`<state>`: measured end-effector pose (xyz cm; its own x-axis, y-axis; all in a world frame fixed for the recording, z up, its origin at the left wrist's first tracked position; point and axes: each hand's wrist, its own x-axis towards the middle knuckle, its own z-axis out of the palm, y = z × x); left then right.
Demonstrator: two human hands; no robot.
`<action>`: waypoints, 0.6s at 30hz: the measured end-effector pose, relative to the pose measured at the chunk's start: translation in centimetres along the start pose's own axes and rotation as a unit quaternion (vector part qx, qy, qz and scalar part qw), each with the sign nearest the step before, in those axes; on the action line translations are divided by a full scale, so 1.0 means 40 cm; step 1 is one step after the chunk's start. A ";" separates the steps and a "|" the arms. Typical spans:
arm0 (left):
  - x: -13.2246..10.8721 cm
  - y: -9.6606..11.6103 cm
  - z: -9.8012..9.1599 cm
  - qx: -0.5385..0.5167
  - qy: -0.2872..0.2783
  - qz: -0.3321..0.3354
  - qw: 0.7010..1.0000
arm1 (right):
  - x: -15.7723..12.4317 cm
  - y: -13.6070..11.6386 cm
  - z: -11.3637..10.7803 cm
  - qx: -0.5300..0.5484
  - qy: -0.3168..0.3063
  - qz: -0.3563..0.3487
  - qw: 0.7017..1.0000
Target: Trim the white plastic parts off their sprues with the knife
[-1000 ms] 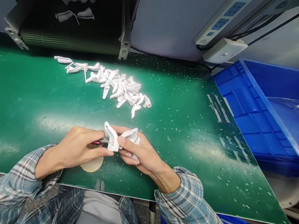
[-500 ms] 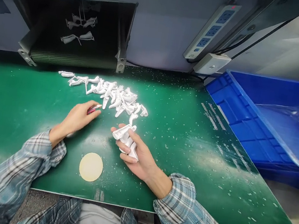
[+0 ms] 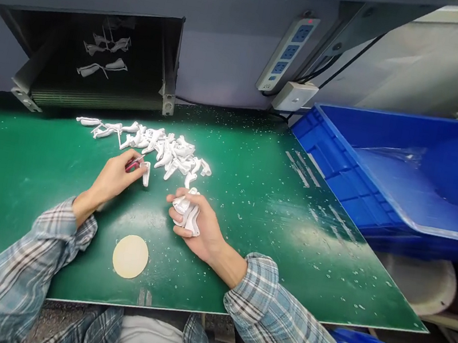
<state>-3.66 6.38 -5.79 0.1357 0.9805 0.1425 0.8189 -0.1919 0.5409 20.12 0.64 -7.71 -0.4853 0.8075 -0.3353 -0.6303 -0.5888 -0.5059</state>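
Right hand (image 3: 196, 225) wraps a bunch of white molded plastic parts (image 3: 186, 209), its fingers (image 3: 181, 201) curled in and holding them. Left hand (image 3: 113, 179) sits at 9 to 10 o'clock from that bunch, its fingers (image 3: 131, 172) pinched narrow on small red-handled snips (image 3: 134, 164). A single white plastic part (image 3: 146, 174) stands just beside the snips, and I can't tell from here if it's gripped. Loose pile of white plastic parts (image 3: 158, 147) lies at 12 o'clock, just past both hands, on the green desk (image 3: 10, 177). Round tan disc (image 3: 130, 256) at 6 o'clock from the left hand. Blue plastic crate (image 3: 404, 164) at 3 o'clock, past the desk's edge. Power strip (image 3: 287, 53) on the wall at 1 o'clock.
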 end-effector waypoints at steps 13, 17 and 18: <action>-0.219 0.127 0.027 -0.063 0.091 0.124 0.986 | -0.020 0.030 0.010 -0.390 -0.047 -0.120 0.912; -0.221 0.125 0.018 -0.067 0.058 0.165 0.982 | -0.022 0.030 0.003 -0.434 -0.018 -0.193 0.880; -0.222 0.125 0.015 -0.060 0.058 0.167 0.982 | -0.023 0.030 0.000 -0.442 -0.019 -0.226 0.868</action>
<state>-0.43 -3.25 -4.86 0.3155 0.8516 0.4187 0.6664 -0.5130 0.5411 19.81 -0.80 -8.01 -0.3401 0.9375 0.0733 -0.0572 0.0572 -0.9967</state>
